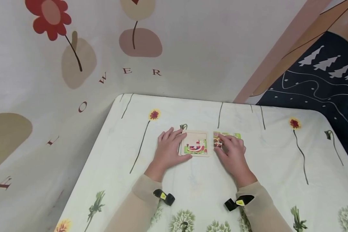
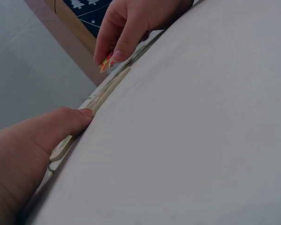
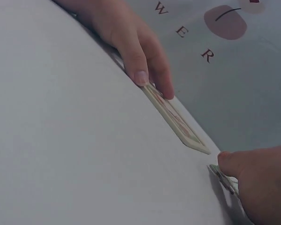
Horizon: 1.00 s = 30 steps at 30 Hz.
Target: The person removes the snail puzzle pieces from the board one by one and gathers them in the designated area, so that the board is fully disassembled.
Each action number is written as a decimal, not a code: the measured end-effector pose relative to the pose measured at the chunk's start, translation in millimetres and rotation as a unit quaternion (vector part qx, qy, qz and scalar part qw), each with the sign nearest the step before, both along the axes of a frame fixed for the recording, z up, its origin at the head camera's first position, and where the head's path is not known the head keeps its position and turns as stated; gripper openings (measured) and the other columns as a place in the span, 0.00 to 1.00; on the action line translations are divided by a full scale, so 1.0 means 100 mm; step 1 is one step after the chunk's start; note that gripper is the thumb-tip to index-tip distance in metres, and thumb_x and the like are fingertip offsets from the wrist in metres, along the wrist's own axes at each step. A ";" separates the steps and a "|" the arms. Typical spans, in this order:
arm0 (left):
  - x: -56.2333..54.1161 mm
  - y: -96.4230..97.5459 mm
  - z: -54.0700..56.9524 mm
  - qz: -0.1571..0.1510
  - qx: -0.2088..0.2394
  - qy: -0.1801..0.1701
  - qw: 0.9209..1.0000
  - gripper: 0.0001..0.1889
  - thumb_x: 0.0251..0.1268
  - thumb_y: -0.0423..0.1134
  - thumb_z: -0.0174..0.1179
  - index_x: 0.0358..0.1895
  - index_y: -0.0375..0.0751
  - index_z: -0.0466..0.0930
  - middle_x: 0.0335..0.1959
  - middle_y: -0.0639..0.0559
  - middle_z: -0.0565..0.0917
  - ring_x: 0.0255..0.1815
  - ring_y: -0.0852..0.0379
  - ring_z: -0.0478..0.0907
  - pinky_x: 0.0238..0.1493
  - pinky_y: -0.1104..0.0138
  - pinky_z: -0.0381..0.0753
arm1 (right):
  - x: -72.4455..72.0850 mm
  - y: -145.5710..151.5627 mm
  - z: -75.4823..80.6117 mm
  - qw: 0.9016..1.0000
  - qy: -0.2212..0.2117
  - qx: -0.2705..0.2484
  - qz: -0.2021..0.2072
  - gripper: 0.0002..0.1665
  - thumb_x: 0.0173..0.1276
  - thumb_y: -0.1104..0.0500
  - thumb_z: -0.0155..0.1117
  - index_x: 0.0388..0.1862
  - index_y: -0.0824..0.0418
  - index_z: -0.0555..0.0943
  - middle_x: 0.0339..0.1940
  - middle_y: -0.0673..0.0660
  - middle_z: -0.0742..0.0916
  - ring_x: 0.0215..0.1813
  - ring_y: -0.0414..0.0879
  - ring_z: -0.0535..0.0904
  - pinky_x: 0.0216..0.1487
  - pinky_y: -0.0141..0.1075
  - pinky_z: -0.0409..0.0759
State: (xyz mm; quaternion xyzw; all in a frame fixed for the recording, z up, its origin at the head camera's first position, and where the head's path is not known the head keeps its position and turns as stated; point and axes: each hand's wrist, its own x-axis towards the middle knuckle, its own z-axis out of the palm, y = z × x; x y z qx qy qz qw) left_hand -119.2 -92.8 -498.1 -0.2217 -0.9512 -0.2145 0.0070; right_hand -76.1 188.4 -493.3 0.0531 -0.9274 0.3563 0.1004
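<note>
two beige sleeves [image 1: 143, 193] lie nearest, on the near side of the puzzle tray [image 1: 185, 156], each with a black wrist camera [image 1: 164, 196] at its cuff. the tray, the one of its kind, rests flat on the flower-printed counter [image 1: 278, 154]; the left hand [image 1: 169, 149] clasps its left end, thumb on the near edge and forefinger by the far one. just right of the tray, the right hand [image 1: 233, 154] has thumb and fingertips together on one puzzle piece [image 1: 218, 142]. that piece looks thin, light and stiff, perhaps wood or board, so it should take a gentle pinch on opposite edges without bending; its printed face may be a bit slick, and a corner could chip if forced. the tray seems light enough to slide unless steadied by its rim. within the tray, joined pieces [image 1: 197, 148] fill the near right part, their seams too small to count. further green-edged pieces [image 1: 236, 135] lie right of the tray, partly under the right hand, number unclear.
</note>
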 end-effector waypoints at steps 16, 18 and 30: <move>-0.02 0.00 0.02 -0.001 -0.013 -0.005 1.000 0.47 0.57 0.69 0.71 0.78 0.53 0.73 0.82 0.54 0.67 0.85 0.42 0.53 0.79 0.39 0.50 | 0.10 0.31 -0.01 0.999 -0.025 0.034 -0.023 0.32 0.74 0.59 0.73 0.75 0.64 0.77 0.62 0.66 0.78 0.67 0.69 0.63 0.67 0.66 0.53; -0.02 0.00 0.03 -0.001 -0.009 -0.006 1.000 0.46 0.57 0.69 0.72 0.78 0.53 0.73 0.82 0.53 0.67 0.85 0.42 0.53 0.79 0.39 0.50 | 0.10 0.31 -0.01 0.999 -0.023 0.037 -0.021 0.32 0.74 0.59 0.73 0.75 0.64 0.77 0.61 0.67 0.78 0.66 0.70 0.63 0.67 0.66 0.53; -0.02 0.01 0.02 0.004 -0.011 -0.014 1.000 0.47 0.58 0.69 0.72 0.79 0.54 0.72 0.82 0.54 0.66 0.85 0.43 0.52 0.79 0.40 0.48 | 0.09 0.28 0.01 0.997 -0.039 0.056 -0.028 0.32 0.75 0.59 0.70 0.75 0.66 0.77 0.59 0.67 0.78 0.64 0.69 0.63 0.65 0.66 0.54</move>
